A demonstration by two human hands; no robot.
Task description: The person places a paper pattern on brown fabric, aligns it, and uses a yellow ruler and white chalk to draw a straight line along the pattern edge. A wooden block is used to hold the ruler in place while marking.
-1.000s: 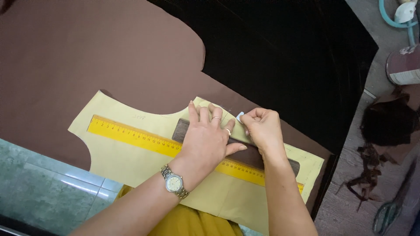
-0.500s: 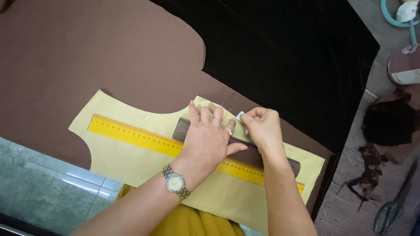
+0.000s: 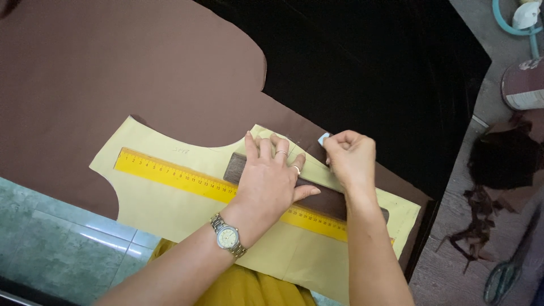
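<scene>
My left hand (image 3: 269, 175), with a wristwatch and rings, presses flat on a pale yellow paper pattern (image 3: 170, 204) that lies on brown fabric (image 3: 113, 79). A yellow ruler (image 3: 170, 173) and a dark brown block (image 3: 326, 201) rest on the pattern under and beside that hand. My right hand (image 3: 351, 158) is closed around a small pale blue piece of chalk (image 3: 323, 138), its tip at the pattern's upper edge.
Black cloth (image 3: 368, 73) lies beyond the brown fabric. Brown fabric scraps (image 3: 481, 221) and green-handled scissors (image 3: 504, 272) lie on the grey surface at right. A round tin (image 3: 524, 85) stands at the far right. Tiled floor (image 3: 51, 249) shows at lower left.
Almost nothing differs; my right hand with the chalk has shifted only slightly along the pattern's edge, and my left hand stays pressed down.
</scene>
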